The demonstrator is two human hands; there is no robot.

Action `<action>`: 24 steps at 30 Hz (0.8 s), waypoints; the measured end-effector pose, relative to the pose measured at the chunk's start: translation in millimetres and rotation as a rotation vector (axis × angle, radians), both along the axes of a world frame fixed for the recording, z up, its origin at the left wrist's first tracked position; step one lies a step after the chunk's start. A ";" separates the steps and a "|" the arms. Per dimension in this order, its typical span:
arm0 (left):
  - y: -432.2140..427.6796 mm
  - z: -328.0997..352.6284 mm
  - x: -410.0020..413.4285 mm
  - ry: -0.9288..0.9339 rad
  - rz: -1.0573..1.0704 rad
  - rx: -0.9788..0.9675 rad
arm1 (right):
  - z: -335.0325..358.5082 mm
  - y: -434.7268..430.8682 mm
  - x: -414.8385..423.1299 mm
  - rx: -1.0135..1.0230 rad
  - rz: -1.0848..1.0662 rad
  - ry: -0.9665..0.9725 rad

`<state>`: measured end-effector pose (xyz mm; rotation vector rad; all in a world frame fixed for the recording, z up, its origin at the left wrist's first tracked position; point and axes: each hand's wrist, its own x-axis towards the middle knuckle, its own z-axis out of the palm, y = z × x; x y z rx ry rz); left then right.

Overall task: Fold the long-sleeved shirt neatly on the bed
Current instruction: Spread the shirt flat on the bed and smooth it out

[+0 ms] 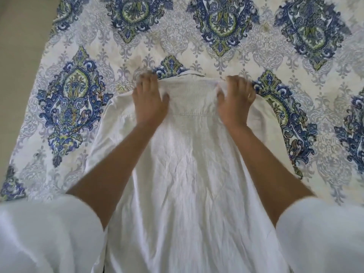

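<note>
A bed (216, 56) with a blue, green and grey patterned cover fills the view. Your white long-sleeved shirt (189, 164) lies on it back up, collar at the far end, body running near toward you and out of the bottom of the view. Your left hand (149, 101) and right hand (235, 99) sit at the two shoulders, either side of the collar. Each grip is grasping the cloth, fingers curled over the far edge, probably to pull the shirt flat and square before folding. No box or basket is in view
</note>
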<state>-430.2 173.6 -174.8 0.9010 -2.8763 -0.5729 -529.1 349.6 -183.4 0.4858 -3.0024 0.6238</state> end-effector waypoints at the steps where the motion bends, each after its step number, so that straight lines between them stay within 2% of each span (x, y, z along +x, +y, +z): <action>1: 20.2 -1.8 15.0 0.039 -0.050 0.000 | -3.9 2.4 21.9 -0.025 0.045 0.087; 3: 62.0 -12.5 47.6 0.002 -0.216 0.036 | -16.2 3.6 75.7 -0.059 0.181 0.121; 6: 84.1 -41.6 93.9 -0.190 -0.351 -0.030 | -39.1 23.6 133.9 0.110 0.329 -0.047; 8: 65.1 -53.3 115.5 -0.310 -0.270 -0.091 | -52.3 61.2 134.7 0.223 0.262 -0.078; 10: 50.8 -50.6 129.8 -0.395 -0.114 -0.112 | -53.8 96.9 121.9 0.240 0.055 -0.116; 12: 65.4 -45.0 137.2 -0.365 -0.107 -0.069 | -44.6 104.4 125.6 0.152 -0.072 -0.154; 13: 86.9 -41.0 143.2 -0.310 -0.194 -0.056 | -38.1 97.0 142.9 0.119 -0.043 -0.128; 15: 138.9 -43.7 166.3 -0.225 -0.395 -0.064 | -41.0 88.5 198.8 0.117 0.160 -0.063; 16: 156.4 -46.2 179.9 -0.222 -0.425 -0.052 | -42.9 93.6 226.6 0.126 0.242 -0.066; 17: 165.1 -47.4 195.1 -0.253 -0.397 -0.035 | -42.4 108.9 247.1 0.139 0.286 -0.118; 19: 160.9 -51.7 223.4 -0.281 -0.252 -0.045 | -49.6 155.9 263.3 0.171 0.239 -0.140; 22: 148.5 -48.9 257.0 -0.307 -0.063 -0.099 | -51.1 213.3 265.1 0.251 -0.005 -0.115; 24: 167.9 -37.8 264.0 -0.290 -0.050 -0.029 | -45.7 216.9 281.5 0.212 -0.135 -0.104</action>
